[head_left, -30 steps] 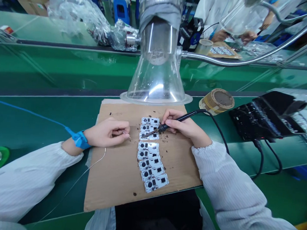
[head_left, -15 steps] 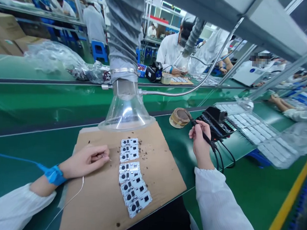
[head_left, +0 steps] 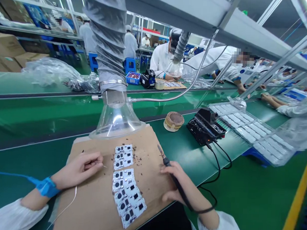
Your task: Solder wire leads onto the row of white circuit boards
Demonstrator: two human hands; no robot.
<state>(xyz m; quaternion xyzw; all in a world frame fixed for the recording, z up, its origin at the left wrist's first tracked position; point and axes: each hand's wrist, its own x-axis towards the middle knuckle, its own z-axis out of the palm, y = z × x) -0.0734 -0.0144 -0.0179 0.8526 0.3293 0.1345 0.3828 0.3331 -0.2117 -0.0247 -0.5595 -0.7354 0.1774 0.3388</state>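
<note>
My left hand (head_left: 86, 168) is closed in a pinch over the left side of the cardboard sheet (head_left: 85, 207). A thin solder wire (head_left: 75, 195) trails below it, and a short end pokes out past the fingertips. My right hand (head_left: 177, 182) holds a soldering iron (head_left: 166, 161) loosely, the thumb standing apart from the handle. The iron's tip points up and away, above the cardboard's right edge. Between the hands, several small white circuit boards (head_left: 125, 184) with black parts lie in an overlapping column. Neither hand touches them.
A clear fume hood (head_left: 117, 122) hangs over the cardboard's far edge. Behind the right hand stand a round tape-wrapped pot (head_left: 174, 121) and a black soldering station (head_left: 205, 127) with cables. White trays (head_left: 252, 129) lie farther right. Co-workers sit across the green bench.
My right hand has brought the soldering iron from the round pot toward me, over the cardboard's right edge, with looser fingers. My left hand keeps its pinch. The camera view has shifted slightly.
</note>
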